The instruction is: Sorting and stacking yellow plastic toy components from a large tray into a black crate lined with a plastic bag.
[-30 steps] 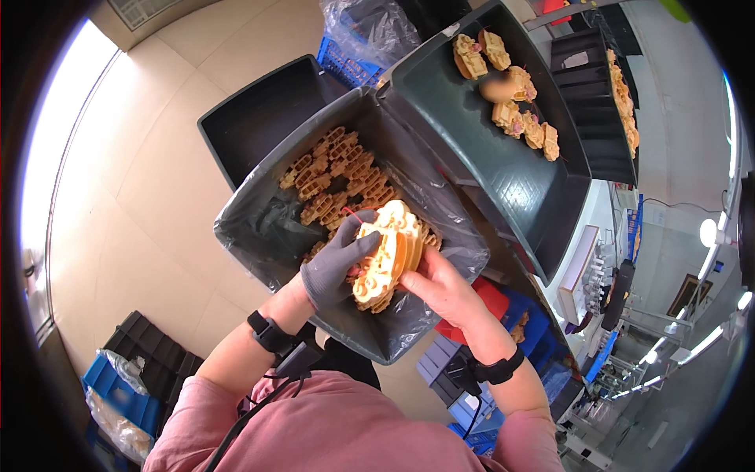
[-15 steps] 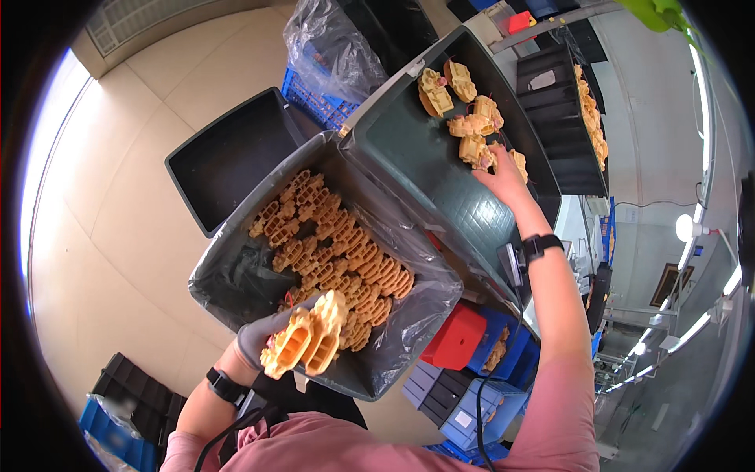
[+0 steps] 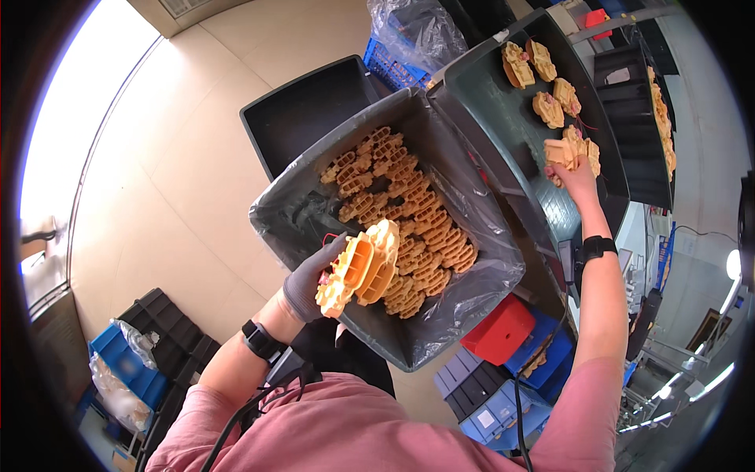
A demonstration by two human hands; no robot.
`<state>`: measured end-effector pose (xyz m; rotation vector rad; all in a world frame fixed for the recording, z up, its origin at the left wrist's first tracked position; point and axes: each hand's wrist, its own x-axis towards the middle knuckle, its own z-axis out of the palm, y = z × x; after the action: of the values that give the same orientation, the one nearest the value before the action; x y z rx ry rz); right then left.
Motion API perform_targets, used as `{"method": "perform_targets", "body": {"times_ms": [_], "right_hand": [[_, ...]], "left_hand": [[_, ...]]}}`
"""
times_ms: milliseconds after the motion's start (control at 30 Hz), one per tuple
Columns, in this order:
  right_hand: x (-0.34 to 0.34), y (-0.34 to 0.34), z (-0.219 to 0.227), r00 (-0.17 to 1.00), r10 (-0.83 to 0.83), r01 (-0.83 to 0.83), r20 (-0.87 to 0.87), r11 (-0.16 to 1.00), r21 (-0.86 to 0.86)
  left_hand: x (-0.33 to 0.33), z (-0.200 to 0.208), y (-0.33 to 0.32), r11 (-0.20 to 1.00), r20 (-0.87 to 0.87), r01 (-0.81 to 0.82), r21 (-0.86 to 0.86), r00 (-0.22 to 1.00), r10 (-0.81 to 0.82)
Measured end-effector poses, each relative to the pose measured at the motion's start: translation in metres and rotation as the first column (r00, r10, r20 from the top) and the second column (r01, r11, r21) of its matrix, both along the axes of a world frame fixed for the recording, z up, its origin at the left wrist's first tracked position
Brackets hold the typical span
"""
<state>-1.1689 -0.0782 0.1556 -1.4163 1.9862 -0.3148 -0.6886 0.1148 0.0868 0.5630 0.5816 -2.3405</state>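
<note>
My left hand (image 3: 308, 279), in a grey glove, is closed round a couple of pale-orange moulded plastic parts (image 3: 370, 263) with hollow slots, held over the near left rim of a lined bin. A thin red wire shows beside them. Inside the bin's clear plastic liner (image 3: 487, 267), many like parts (image 3: 409, 212) lie packed in slanting rows. My bare right hand (image 3: 576, 175) reaches into a dark green tub (image 3: 503, 130) and grips another moulded plastic part (image 3: 562, 151). Several more loose parts (image 3: 548, 110) rest farther up in that tub.
A black tray (image 3: 307, 102) lies left of the bin, with a blue crate (image 3: 393, 69) and crumpled plastic bag (image 3: 417, 31) beyond. A red bin (image 3: 497, 330) and blue boxes (image 3: 503, 417) are at the near right. Black crates (image 3: 169, 326) stand lower left.
The view has shifted, so the bin and tub appear farther right. My right hand has taken hold of a part and tilted it in the tub. My left hand still holds its parts.
</note>
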Motion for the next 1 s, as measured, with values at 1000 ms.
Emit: {"method": "perform_targets", "body": {"times_ms": [1000], "right_hand": [[0.229,0.363,0.086,0.955,0.116,-0.068,0.274,0.981,-0.180]], "left_hand": [[-0.057,0.100,0.108,0.874,0.311,0.201,-0.442,0.948,-0.060]]}}
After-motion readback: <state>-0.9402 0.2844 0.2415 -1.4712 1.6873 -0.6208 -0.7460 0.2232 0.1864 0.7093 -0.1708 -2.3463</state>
